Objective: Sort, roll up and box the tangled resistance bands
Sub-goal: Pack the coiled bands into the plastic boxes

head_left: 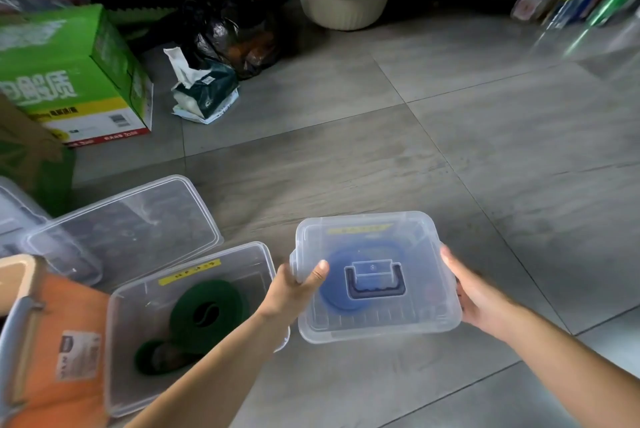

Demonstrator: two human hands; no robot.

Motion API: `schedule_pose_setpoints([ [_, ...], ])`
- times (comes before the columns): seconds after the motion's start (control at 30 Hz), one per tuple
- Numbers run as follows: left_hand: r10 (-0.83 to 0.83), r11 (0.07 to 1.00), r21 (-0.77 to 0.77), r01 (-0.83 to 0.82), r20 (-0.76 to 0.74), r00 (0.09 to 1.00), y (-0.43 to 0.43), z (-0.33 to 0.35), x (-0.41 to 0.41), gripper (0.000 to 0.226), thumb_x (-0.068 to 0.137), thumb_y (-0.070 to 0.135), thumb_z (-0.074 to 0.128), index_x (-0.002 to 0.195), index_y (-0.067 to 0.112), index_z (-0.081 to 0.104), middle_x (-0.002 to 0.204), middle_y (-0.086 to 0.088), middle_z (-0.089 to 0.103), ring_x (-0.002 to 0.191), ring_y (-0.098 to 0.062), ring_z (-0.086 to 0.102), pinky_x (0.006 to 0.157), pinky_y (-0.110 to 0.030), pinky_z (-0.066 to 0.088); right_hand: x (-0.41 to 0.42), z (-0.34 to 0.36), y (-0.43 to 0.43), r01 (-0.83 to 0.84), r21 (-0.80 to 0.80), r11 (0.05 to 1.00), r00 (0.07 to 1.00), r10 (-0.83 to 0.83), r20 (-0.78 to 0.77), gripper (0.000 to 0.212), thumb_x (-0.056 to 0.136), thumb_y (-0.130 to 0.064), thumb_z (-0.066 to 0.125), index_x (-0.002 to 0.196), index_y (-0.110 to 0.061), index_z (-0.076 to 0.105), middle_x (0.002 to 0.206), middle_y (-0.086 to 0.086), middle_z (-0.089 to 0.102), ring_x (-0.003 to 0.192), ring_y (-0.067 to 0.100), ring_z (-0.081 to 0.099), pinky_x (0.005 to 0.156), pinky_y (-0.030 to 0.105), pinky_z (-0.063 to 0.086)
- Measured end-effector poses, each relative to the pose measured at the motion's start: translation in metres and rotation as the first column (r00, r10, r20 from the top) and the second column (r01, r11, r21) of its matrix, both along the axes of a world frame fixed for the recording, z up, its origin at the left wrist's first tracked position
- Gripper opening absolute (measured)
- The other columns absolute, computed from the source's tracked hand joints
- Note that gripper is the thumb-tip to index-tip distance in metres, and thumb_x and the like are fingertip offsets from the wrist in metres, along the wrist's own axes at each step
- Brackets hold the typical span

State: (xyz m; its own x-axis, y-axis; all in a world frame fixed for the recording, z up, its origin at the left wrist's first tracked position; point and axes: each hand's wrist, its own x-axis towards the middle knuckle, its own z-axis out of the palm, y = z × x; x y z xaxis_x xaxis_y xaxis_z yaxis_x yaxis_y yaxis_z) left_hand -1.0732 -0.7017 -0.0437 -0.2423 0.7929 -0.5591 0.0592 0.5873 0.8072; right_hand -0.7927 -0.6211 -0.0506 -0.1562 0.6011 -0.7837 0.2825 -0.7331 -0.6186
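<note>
- Over the tiled floor, both hands hold a clear lidded box. The left hand grips its left edge with the thumb laid over the lid. The right hand is wrapped round the right edge.
- A rolled blue resistance band shows through the plastic, under the dark fold-down handle.
- I cannot tell whether the lid is snapped down all round. If one corner is loose, a squeeze from the sides could pop it up, and the blue roll would likely spring open.
- The grip is only on the two short edges. A tilt or a slip of smooth plastic could drop the box, so it should be set down flat.
- Just beside the left forearm stands an open box holding a large green roll and a small green roll.
- A careless sweep of that arm might knock the open box's rim, and with no cover on it the green rolls could loosen.
- A loose lid lies on the floor behind the open box, and stepping or leaning on it could crack it.
</note>
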Motion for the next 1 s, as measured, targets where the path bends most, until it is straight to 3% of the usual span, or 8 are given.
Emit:
schedule_pose_setpoints([
  [0.07,0.022,0.998,0.055,-0.025,0.048,0.999,-0.001,0.001,0.005,0.025,0.088,0.04,0.061,0.098,0.018,0.068,0.09,-0.005,0.073,0.088,-0.022,0.067,0.082,-0.037,0.053,-0.002,0.002,0.0,-0.009,0.021,1.0,1.0,0.009,-0.012,0.078,0.058,-0.074,0.061,0.117,-0.022,0.064,0.108,0.006,0.071,0.099,0.027,0.068,0.094,0.048,0.051],
  [0.23,0.154,0.979,0.128,-0.156,0.027,0.988,0.009,0.002,0.012,0.019,0.08,0.03,0.073,0.088,0.014,0.067,0.069,0.01,0.066,0.068,-0.012,0.061,0.055,-0.015,0.046,-0.006,0.007,0.01,0.043,0.202,0.978,0.988,-0.072,0.137,0.071,0.058,-0.056,0.078,0.112,-0.013,0.064,0.107,0.005,0.07,0.099,0.025,0.067,0.094,0.046,0.051],
  [0.4,0.284,0.947,0.225,-0.23,-0.252,0.925,0.017,0.004,0.014,0.032,0.07,0.032,0.079,0.078,0.015,0.054,0.074,-0.002,0.048,0.066,-0.013,0.047,0.059,-0.022,0.042,-0.018,0.015,0.026,-0.012,0.573,0.82,0.938,-0.19,0.291,0.027,0.075,-0.037,0.076,0.085,-0.013,0.069,0.072,-0.003,0.062,0.068,0.017,0.054,0.059,0.027,0.04],
  [0.5,0.24,0.955,0.205,-0.216,-0.097,0.966,0.008,0.0,0.012,0.04,0.079,0.036,0.071,0.114,0.02,0.061,0.11,-0.012,0.056,0.105,-0.025,0.057,0.089,-0.048,0.051,-0.018,0.007,0.019,-0.018,0.565,0.825,0.952,-0.159,0.262,0.035,0.077,-0.038,0.074,0.107,-0.023,0.068,0.091,-0.011,0.069,0.086,0.012,0.064,0.076,0.027,0.048],
  [0.6,0.243,0.945,0.19,-0.266,0.134,0.961,-0.002,-0.003,0.023,0.058,0.088,0.032,0.063,0.141,0.026,0.039,0.142,0.008,0.045,0.128,-0.006,0.045,0.11,-0.035,0.035,-0.015,0.0,0.007,-0.002,0.531,0.847,0.975,-0.117,0.19,0.067,0.077,-0.039,0.074,0.137,-0.029,0.046,0.127,-0.013,0.058,0.115,0.008,0.055,0.098,0.029,0.043],
  [0.73,0.256,0.94,0.249,-0.233,-0.062,0.965,0.008,-0.004,0.036,0.057,0.097,0.025,0.047,0.148,0.022,0.022,0.151,0.011,0.031,0.134,0.0,0.03,0.106,-0.014,0.022,-0.024,0.0,0.012,-0.025,0.577,0.817,0.963,-0.135,0.232,0.066,0.085,-0.037,0.065,0.144,-0.028,0.036,0.125,-0.015,0.056,0.124,0.016,0.051,0.091,0.017,0.039],
  [0.8,0.247,0.944,0.262,-0.202,-0.155,0.957,0.015,-0.004,0.037,0.056,0.099,0.023,0.041,0.15,0.019,0.018,0.154,0.008,0.023,0.14,-0.005,0.022,0.11,-0.017,0.017,-0.031,0.003,0.022,-0.095,0.56,0.823,0.946,-0.1,0.307,0.063,0.088,-0.039,0.06,0.145,-0.03,0.033,0.114,-0.018,0.057,0.121,0.025,0.052,0.086,0.02,0.041],
  [1.0,0.233,0.949,0.263,-0.173,-0.218,0.948,0.042,-0.004,0.027,0.051,0.1,0.018,0.034,0.149,0.012,0.02,0.155,-0.006,0.023,0.142,-0.019,0.023,0.117,-0.038,0.02,-0.046,0.007,0.057,-0.236,0.553,0.799,0.917,-0.005,0.398,0.06,0.093,-0.041,0.051,0.147,-0.028,0.027,0.144,0.002,0.045,0.13,0.023,0.044,0.107,0.037,0.036],
])
